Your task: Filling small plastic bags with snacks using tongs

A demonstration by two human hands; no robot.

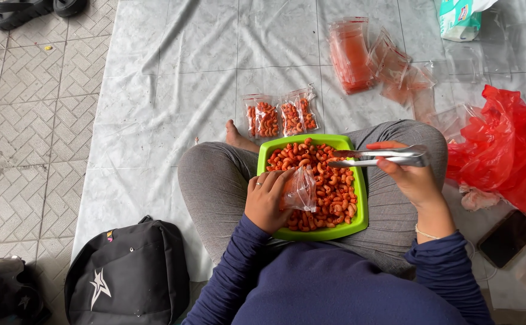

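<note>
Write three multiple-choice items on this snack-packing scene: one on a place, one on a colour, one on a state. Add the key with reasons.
1. Where does the tray of orange snacks rest?
A. On the person's lap
B. On the backpack
C. On the bare tiles

2. What colour is the tray?
A. Red
B. Green
C. White

3. What does the left hand hold?
A. A clear plastic bag
B. A phone
C. Nothing

Key: 1 A, it sits across the crossed legs. 2 B, its rim is bright green. 3 A, the fingers pinch the small bag over the snacks, while the right hand holds metal tongs.
</note>
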